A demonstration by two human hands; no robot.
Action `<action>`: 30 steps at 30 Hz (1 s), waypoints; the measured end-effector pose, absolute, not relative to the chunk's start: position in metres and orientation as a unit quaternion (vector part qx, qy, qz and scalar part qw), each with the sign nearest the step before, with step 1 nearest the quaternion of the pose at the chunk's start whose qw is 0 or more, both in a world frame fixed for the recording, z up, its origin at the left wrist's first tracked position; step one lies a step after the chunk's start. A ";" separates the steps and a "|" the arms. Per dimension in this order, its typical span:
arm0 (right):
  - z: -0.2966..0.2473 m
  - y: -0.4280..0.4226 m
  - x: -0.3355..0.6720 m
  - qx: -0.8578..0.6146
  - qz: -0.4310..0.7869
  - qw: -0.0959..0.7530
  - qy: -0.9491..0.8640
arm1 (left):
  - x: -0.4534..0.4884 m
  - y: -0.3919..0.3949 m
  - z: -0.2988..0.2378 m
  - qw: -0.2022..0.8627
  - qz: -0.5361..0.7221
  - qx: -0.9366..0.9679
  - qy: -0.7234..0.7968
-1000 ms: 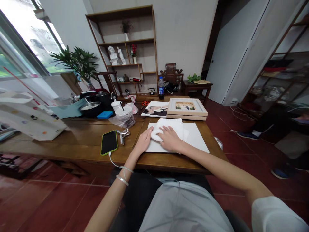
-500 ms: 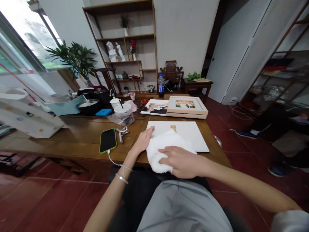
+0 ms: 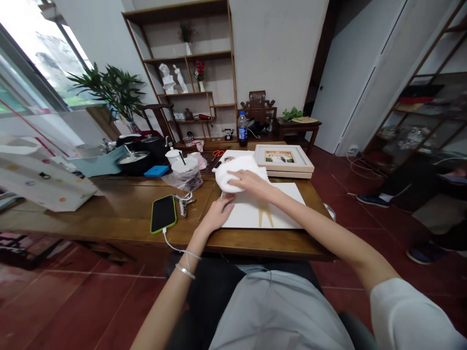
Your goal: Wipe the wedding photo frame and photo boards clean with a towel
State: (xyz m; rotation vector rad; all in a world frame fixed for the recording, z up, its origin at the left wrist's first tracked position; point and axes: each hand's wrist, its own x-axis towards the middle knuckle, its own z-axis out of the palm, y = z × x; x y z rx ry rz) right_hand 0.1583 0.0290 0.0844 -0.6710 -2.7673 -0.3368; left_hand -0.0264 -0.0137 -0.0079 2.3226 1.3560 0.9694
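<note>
A white flat board [image 3: 241, 214] lies on the wooden table in front of me, with a tan two-legged shape [image 3: 265, 214] on its face. My right hand [image 3: 251, 183] grips a bunched white cloth [image 3: 233, 167] at the board's far left side, fingers pressed into the fabric. The cloth hides the board's far left corner and part of a photo print behind it. Near the board's left edge rests my left hand [image 3: 218, 214], holding nothing, its fingers extended and lying flat.
Stacked picture frames [image 3: 280, 167] sit behind the board. A phone on a cable [image 3: 163, 214], a silver item [image 3: 185, 201], a bagged cup [image 3: 184, 170] and a blue box [image 3: 156, 171] lie to the left. A cola bottle [image 3: 242, 129] stands at the back; another person sits at right.
My right hand has pushed the white cloth from the board's near edge to its far left side, exposing the near part and the tan shape's legs. My left hand has shifted slightly nearer me.
</note>
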 end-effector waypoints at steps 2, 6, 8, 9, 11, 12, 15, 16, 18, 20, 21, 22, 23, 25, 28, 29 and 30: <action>0.073 0.035 0.146 -0.234 -0.101 0.058 -0.965 | -0.027 -0.014 -0.008 0.136 0.335 0.799 0.481; 0.066 0.034 0.145 -0.281 -0.085 0.012 -0.956 | -0.027 -0.014 -0.007 0.132 0.339 0.796 0.484; 0.070 0.030 0.156 -0.299 -0.091 0.011 -0.950 | -0.026 -0.015 -0.006 0.138 0.345 0.799 0.472; 0.072 0.027 0.164 -0.308 -0.093 0.008 -0.947 | -0.025 -0.015 -0.005 0.144 0.348 0.799 0.468; 0.077 0.021 0.183 -0.327 -0.099 0.001 -0.940 | -0.024 -0.015 -0.004 0.155 0.354 0.795 0.468; 0.079 0.018 0.194 -0.338 -0.102 -0.002 -0.936 | -0.024 -0.015 -0.003 0.159 0.356 0.791 0.471; 0.081 0.007 0.230 -0.385 -0.106 -0.012 -0.917 | -0.024 -0.013 -0.001 0.160 0.355 0.787 0.479; 0.082 0.003 0.243 -0.403 -0.107 -0.017 -0.909 | -0.024 -0.012 -0.001 0.158 0.352 0.789 0.479; 0.082 -0.002 0.266 -0.438 -0.105 -0.034 -0.892 | -0.025 -0.010 0.000 0.152 0.347 0.795 0.475; 0.083 -0.004 0.284 -0.466 -0.100 -0.047 -0.878 | -0.026 -0.009 -0.001 0.143 0.346 0.803 0.464; 0.084 -0.005 0.290 -0.477 -0.096 -0.048 -0.872 | -0.027 -0.008 -0.001 0.139 0.346 0.807 0.459; 0.085 -0.004 0.294 -0.485 -0.092 -0.045 -0.869 | -0.027 -0.008 -0.003 0.136 0.346 0.809 0.455; 0.086 -0.003 0.294 -0.490 -0.088 -0.039 -0.866 | -0.027 -0.008 -0.004 0.135 0.345 0.811 0.453; 0.087 0.000 0.287 -0.488 -0.083 -0.025 -0.869 | -0.027 -0.008 -0.006 0.138 0.344 0.812 0.452; 0.084 0.005 0.260 -0.458 -0.061 0.011 -0.887 | -0.028 -0.007 -0.009 0.146 0.341 0.812 0.451; 0.082 0.007 0.249 -0.446 -0.049 0.025 -0.893 | -0.029 -0.006 -0.010 0.147 0.339 0.813 0.451; 0.079 0.008 0.239 -0.435 -0.038 0.037 -0.899 | -0.029 -0.005 -0.011 0.148 0.336 0.814 0.450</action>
